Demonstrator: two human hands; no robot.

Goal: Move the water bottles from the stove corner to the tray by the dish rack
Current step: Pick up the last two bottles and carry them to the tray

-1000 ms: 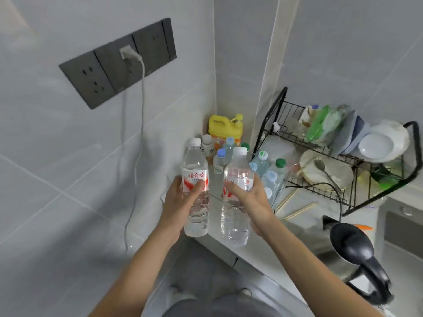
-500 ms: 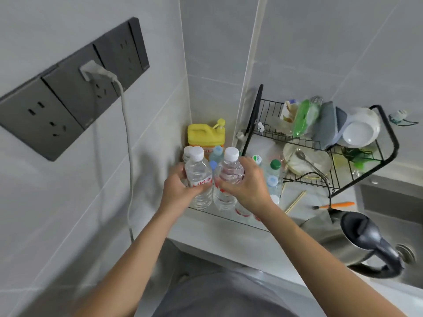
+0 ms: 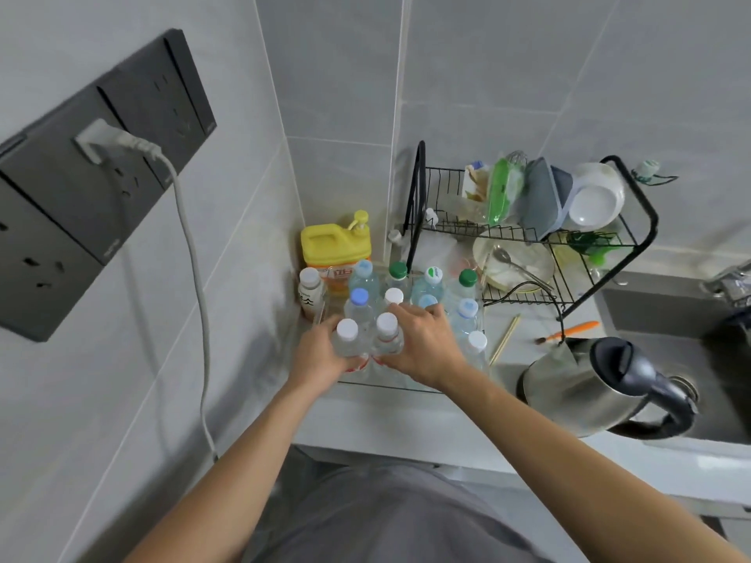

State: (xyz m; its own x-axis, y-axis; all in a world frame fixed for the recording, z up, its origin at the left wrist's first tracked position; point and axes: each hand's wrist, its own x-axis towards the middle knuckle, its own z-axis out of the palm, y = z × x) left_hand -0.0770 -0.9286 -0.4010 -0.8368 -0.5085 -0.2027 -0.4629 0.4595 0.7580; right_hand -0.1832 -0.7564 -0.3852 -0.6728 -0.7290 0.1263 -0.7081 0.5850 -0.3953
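Here, bottles (image 3: 367, 343) inside both hands' grip (image 3: 370, 353)

Socket panel (image 3: 101, 188): dark, on the left wall, white plug (image 3: 109, 142) in it with its cord hanging down
Soap jug (image 3: 335, 253): yellow, in the corner
Kettle (image 3: 601, 384): steel, black handle, beside the sink (image 3: 666, 314)
Chopsticks (image 3: 504, 339): on the counter near an orange brush (image 3: 573, 331)

Bright, even light, soft shadows on the tiles; wide-angle bending at edges, slight overall softness.
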